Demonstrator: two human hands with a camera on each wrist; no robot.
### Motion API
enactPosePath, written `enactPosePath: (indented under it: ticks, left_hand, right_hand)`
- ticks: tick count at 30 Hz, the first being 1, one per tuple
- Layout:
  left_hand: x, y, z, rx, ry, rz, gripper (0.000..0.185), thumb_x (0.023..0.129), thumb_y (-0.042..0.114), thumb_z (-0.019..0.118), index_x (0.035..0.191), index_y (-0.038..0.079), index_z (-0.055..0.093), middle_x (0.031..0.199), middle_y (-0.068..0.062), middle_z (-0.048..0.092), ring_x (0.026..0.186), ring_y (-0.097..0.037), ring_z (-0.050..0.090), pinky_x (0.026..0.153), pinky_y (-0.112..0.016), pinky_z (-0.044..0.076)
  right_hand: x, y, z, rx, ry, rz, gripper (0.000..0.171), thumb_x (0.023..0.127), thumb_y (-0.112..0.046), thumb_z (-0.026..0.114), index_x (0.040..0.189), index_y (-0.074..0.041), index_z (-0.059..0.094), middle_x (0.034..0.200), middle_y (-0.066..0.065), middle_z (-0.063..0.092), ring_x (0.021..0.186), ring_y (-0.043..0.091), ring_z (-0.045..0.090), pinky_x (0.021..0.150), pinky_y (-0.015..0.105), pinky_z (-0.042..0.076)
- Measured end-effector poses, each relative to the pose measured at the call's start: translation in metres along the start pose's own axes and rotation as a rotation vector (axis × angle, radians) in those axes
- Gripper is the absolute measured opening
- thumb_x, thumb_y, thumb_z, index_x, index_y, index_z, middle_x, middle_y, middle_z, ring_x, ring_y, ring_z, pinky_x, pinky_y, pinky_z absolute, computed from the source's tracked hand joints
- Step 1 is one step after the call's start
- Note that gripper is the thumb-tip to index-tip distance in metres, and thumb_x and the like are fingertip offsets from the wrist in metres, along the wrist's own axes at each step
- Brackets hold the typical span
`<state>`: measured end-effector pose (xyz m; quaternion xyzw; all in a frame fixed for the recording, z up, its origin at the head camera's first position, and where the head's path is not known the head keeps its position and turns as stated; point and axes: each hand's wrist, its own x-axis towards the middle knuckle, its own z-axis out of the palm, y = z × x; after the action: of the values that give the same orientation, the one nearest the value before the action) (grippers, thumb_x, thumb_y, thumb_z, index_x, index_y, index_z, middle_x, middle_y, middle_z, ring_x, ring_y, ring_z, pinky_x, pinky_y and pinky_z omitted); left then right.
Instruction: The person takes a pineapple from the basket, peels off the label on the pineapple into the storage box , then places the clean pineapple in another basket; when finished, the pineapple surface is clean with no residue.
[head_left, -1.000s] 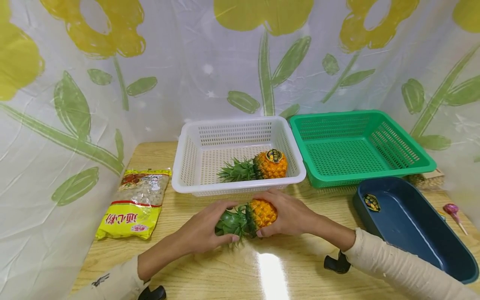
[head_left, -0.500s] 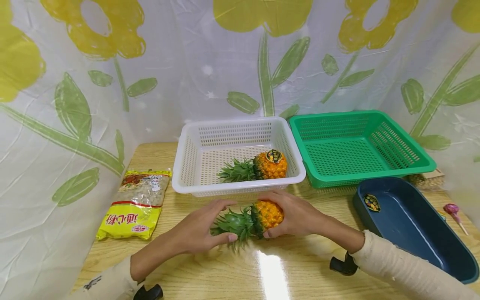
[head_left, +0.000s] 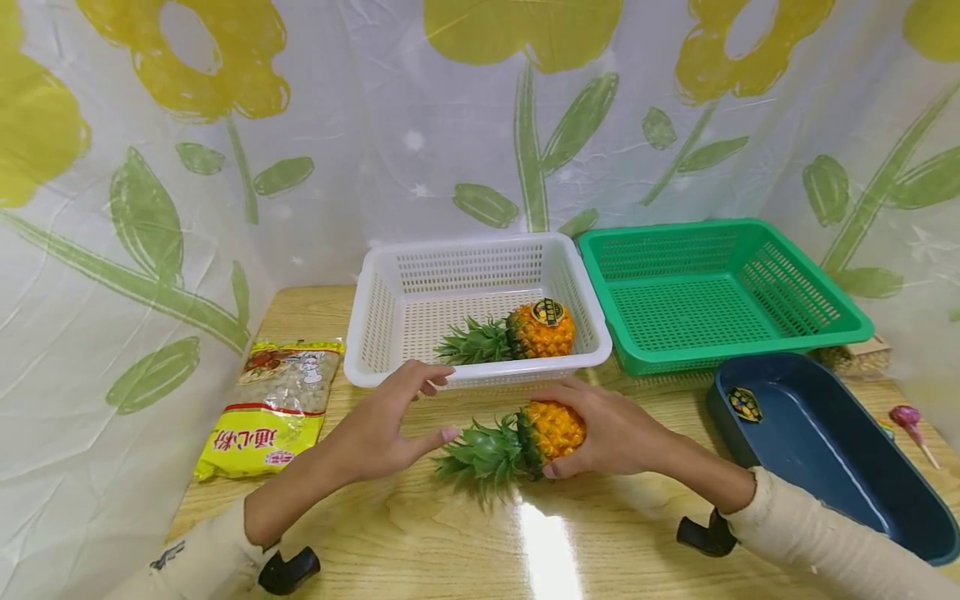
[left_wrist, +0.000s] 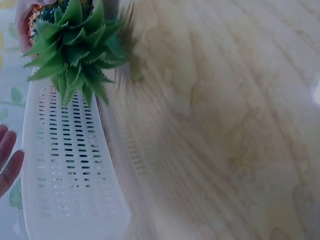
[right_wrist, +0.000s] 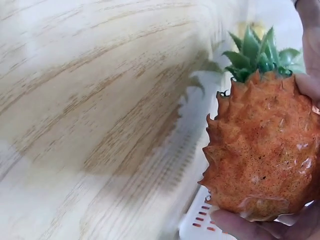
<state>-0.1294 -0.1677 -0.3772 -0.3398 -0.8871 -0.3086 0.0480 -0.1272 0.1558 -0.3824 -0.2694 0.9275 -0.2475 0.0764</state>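
A small orange pineapple with a green leafy crown is held just above the wooden table. My right hand grips its orange body. My left hand has its fingers spread and relaxed, just left of the crown and not touching it. A second pineapple with a round sticker lies inside the white basket behind my hands.
A green basket stands to the right of the white one. A dark blue tub sits at the right front. A yellow snack bag lies at the left. A pink lollipop lies at the far right.
My left hand has let go of the leafy crown and drawn back to the left. My right hand has carried the pineapple a little to the right.
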Motion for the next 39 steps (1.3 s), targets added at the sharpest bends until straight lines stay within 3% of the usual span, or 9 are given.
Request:
enactPosePath:
  ticks: [11,16,26,31,34,39]
  left_hand:
    - [0.014,-0.010,-0.008,0.097,0.128,0.083,0.054,0.090,0.031,0.076,0.136,0.011,0.055,0.117,-0.004,0.061,0.105,-0.018,0.062,0.087,-0.040,0.054]
    - [0.018,-0.018,-0.007,0.105,0.162,0.073,0.050,0.090,0.028,0.075,0.132,0.008,0.059,0.115,-0.005,0.062,0.103,-0.020,0.059,0.086,-0.040,0.052]
    - [0.024,-0.028,-0.007,0.136,0.084,-0.064,0.053,0.093,0.038,0.071,0.136,0.009,0.058,0.121,-0.008,0.061,0.107,-0.025,0.061,0.084,-0.044,0.054]
    - [0.024,-0.031,-0.007,0.150,0.039,-0.137,0.058,0.093,0.042,0.070,0.140,0.012,0.054,0.124,-0.008,0.060,0.108,-0.026,0.064,0.083,-0.046,0.056]
    - [0.025,-0.032,-0.007,0.154,0.028,-0.161,0.058,0.093,0.044,0.070,0.140,0.013,0.054,0.124,-0.007,0.059,0.108,-0.026,0.065,0.083,-0.046,0.056]
    - [0.026,-0.036,-0.005,0.162,0.034,-0.163,0.052,0.092,0.042,0.071,0.133,0.012,0.059,0.121,-0.008,0.062,0.105,-0.026,0.065,0.080,-0.046,0.056]
  right_hand:
    - [-0.008,0.005,-0.012,-0.029,0.043,-0.030,0.086,0.064,-0.050,0.088,0.141,-0.028,0.056,0.125,-0.003,0.058,0.088,0.010,0.057,0.066,0.026,0.049]
    - [-0.013,0.009,-0.015,-0.028,0.059,-0.047,0.087,0.064,-0.050,0.087,0.142,-0.030,0.055,0.126,-0.006,0.058,0.089,0.009,0.056,0.066,0.025,0.049]
    - [-0.021,0.013,-0.026,0.005,0.060,-0.009,0.084,0.066,-0.050,0.087,0.141,-0.031,0.054,0.125,-0.001,0.057,0.082,0.009,0.056,0.060,0.024,0.048]
    - [-0.025,0.016,-0.034,0.021,0.057,0.000,0.085,0.067,-0.051,0.088,0.142,-0.031,0.054,0.133,0.000,0.055,0.085,0.010,0.057,0.063,0.026,0.048]
    - [-0.028,0.017,-0.039,0.015,0.061,0.006,0.087,0.067,-0.053,0.088,0.143,-0.030,0.053,0.139,0.000,0.053,0.088,0.011,0.058,0.065,0.028,0.048]
    - [-0.031,0.019,-0.048,0.005,0.067,0.003,0.088,0.069,-0.055,0.087,0.145,-0.024,0.053,0.136,0.000,0.054,0.086,0.011,0.056,0.064,0.028,0.048]
